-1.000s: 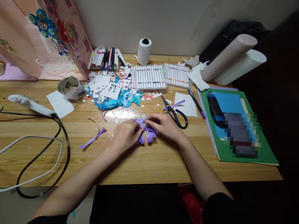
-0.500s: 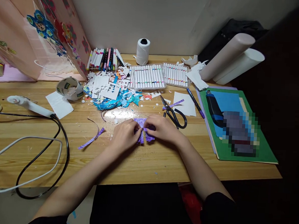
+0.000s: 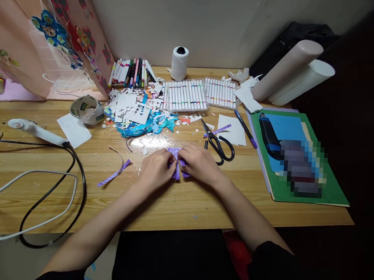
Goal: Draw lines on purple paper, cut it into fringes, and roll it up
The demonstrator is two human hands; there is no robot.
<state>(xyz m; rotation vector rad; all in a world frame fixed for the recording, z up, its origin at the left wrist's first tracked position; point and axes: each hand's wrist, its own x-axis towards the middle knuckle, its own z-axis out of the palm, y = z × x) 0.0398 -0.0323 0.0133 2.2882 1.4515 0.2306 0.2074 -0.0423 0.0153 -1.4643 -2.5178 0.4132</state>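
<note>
A small piece of purple patterned paper lies on the wooden table between my hands, with a slit showing at its near edge. My left hand pinches its left part, fingers curled. From the other side my right hand grips the right part, its fingertips close to those of the left; the fingers cover much of the paper. Black-handled scissors rest just beyond my right hand. One purple strip lies to the left, and another purple strip is partly on a white sheet.
Paper scraps are heaped behind the hands, near marker sets and a thread cone. A tape roll and a white corded tool sit left. Right are a purple marker, a green board and white tubes.
My right hand has shifted slightly left and closer to the left hand, covering more of the purple paper. My left hand stays about where it was.
</note>
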